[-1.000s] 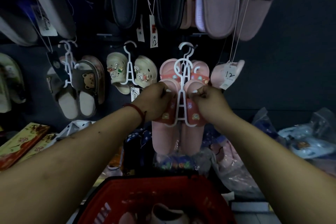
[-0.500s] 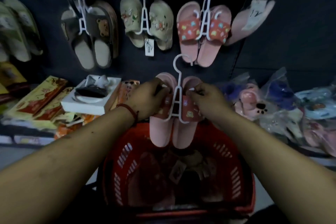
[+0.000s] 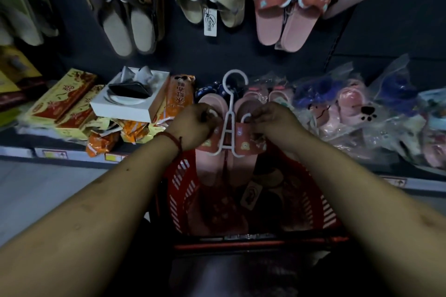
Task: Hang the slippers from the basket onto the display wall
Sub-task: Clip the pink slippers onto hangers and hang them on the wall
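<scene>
Dark display wall [image 3: 374, 38] up top is lined with hung pairs, with a cluttered shelf [image 3: 21, 152] below and a red basket [image 3: 179, 190] under that. Since a second ago the pink slippers [image 3: 210, 166] on their white hanger [image 3: 228, 125] got lowered over the basket. The straps are pinched by curled fingers of the left hand [image 3: 193, 125] and right hand [image 3: 272, 120]. Bare wall is left at right.

wall [image 3: 386, 31]: dark | floor [image 3: 48, 188]: pale grey | shelf [image 3: 72, 155]: low | light: dim

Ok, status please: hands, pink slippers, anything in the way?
Left hand and right hand pinch pink slippers on white hanger, above red basket. Its hook free, not yet on display wall. Nothing blocking.
</scene>
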Available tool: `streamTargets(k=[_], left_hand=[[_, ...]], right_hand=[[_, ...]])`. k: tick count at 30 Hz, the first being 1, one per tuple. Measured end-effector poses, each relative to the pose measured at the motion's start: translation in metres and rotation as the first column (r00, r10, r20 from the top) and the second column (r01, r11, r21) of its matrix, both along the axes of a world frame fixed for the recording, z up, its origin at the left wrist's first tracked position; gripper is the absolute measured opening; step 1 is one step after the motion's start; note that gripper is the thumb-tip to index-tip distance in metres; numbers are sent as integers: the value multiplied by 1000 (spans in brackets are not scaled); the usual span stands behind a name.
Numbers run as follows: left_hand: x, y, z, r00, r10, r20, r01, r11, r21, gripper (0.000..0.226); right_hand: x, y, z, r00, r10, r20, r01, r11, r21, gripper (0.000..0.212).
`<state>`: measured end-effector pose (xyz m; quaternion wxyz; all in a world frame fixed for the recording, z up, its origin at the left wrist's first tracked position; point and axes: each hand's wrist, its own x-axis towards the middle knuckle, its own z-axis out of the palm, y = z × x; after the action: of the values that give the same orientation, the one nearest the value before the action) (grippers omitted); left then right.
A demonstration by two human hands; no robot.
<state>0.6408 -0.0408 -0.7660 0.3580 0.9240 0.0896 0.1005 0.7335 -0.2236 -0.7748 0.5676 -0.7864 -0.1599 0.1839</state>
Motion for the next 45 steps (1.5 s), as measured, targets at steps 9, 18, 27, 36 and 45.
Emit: streamTargets(k=[9, 18, 27, 36, 45], left_hand=[[5, 8, -5, 998, -14, -68, 25, 985, 169, 18], [3, 20, -8, 992, 124, 32, -126, 991, 52, 20], [-3, 11, -1, 994, 62, 86, -49, 988, -145, 35], [-13, 17, -9, 929, -95, -359, 174, 965, 195, 80], [-8, 19, -8, 998, -47, 46, 33, 962, 273, 68]], right_hand=[[8, 3, 16, 984, -172, 38, 162, 970, 180, 25], [23, -22, 16, 923, -29, 383, 155, 941, -301, 13], [-9, -7, 5, 936, 302, 181, -268, 944, -192, 39], [8, -12, -11, 915, 219, 338, -178, 973, -148, 36], [17, -19, -17, 785, 329, 525, -187, 933, -306, 41]])
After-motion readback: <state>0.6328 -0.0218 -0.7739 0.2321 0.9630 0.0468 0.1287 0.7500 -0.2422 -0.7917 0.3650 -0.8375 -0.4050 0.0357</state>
